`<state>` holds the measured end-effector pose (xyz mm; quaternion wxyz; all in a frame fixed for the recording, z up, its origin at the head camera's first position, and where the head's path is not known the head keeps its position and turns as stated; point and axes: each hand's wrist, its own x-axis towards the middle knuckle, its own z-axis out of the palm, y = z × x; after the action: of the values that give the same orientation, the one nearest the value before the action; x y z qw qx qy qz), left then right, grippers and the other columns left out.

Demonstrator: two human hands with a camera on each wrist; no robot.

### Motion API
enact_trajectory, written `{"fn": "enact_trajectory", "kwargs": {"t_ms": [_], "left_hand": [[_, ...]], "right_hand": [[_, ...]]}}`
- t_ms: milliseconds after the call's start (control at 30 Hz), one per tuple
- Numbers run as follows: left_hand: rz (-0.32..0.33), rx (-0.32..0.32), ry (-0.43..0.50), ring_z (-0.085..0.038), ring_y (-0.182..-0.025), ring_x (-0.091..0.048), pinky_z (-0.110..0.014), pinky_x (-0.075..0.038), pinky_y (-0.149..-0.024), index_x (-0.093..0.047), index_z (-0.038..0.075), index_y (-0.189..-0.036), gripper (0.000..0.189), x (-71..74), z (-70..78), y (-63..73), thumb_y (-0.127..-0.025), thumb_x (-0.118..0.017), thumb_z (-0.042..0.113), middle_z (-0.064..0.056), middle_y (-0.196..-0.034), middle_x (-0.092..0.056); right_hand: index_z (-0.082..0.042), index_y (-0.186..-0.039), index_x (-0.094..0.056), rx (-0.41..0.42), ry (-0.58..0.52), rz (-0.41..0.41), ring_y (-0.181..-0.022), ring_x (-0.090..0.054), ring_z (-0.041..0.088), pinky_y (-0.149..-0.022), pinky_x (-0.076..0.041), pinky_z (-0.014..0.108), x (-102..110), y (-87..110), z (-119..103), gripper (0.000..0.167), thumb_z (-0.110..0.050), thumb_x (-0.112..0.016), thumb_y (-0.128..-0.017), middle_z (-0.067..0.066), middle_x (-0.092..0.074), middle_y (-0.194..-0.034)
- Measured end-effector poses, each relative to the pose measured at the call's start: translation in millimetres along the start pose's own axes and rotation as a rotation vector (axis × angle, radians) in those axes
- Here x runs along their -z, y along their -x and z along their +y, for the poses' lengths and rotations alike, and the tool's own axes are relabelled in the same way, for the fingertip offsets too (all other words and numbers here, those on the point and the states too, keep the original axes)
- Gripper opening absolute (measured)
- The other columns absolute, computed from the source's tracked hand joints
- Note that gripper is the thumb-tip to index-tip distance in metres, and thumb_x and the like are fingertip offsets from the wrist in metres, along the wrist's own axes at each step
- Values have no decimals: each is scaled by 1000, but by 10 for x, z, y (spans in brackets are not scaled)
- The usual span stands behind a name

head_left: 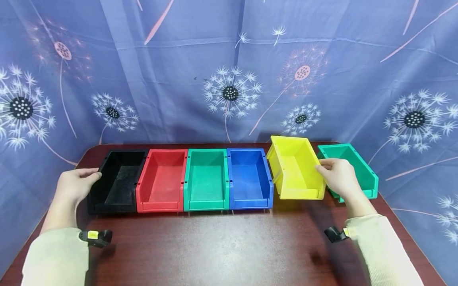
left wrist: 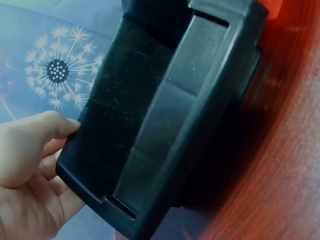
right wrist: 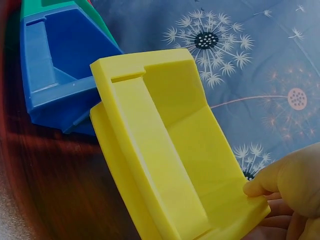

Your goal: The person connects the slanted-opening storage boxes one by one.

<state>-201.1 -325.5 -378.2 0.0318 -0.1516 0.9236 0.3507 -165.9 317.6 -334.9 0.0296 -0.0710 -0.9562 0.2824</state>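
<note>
My right hand [head_left: 338, 174] pinches the right side wall of a yellow storage bin [head_left: 298, 171], thumb inside and fingers outside. The yellow bin is tilted and raised above the table, beside the blue bin [head_left: 249, 178]. At the far left my left hand [head_left: 75, 184] grips the outer wall of a black bin [head_left: 119, 182], the thumb over its rim in the left wrist view. Between them a red bin [head_left: 162, 180] and a green bin [head_left: 206, 180] stand side by side with the blue one, in one row with the black.
A second green bin [head_left: 363, 171] sits angled at the right edge of the brown table [head_left: 229, 246], partly behind my right hand. A blue dandelion-print cloth [head_left: 179, 79] hangs behind and along both sides. Each sleeve carries a small black wrist camera [head_left: 96, 237].
</note>
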Motion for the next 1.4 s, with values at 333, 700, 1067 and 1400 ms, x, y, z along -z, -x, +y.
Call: {"fn": "enact_trajectory", "kwargs": {"t_ms": [333,700,1067,1400], "left_hand": [[0,7,8,-53,-126,-34,-65,-34,-96,-48,2,-136,57,-10,-4,-19,-97,-43,42,-35,-139,-38],[12,13,11,-52,-128,-32,-64,-33,-98,-49,3,-136,57,-18,-8,-23,-96,-43,43,-35,-141,-36],[20,5,4,-52,-128,-34,-64,-33,-98,-50,2,-135,56,-20,-2,-19,-96,-43,42,-35,-140,-38],[19,3,8,-51,-125,-36,-63,-36,-95,-49,2,-135,56,-26,-7,-12,-96,-42,42,-35,-136,-42]], "right_hand": [[9,-126,-54,0,6,-3,-87,-68,33,-63,-57,32,36,-4,-25,49,-29,-52,-96,31,-64,-111],[10,-126,-54,-1,6,-32,-84,-69,31,-64,-58,34,63,-32,-48,50,-30,-52,-96,31,-64,-111],[10,-125,-55,16,45,-28,-83,-68,30,-61,-55,31,69,-39,-87,49,-30,-53,-96,31,-65,-109],[9,-128,-53,32,16,-35,-91,-68,37,-65,-58,36,66,2,-67,52,-33,-53,-96,32,-63,-112]]}}
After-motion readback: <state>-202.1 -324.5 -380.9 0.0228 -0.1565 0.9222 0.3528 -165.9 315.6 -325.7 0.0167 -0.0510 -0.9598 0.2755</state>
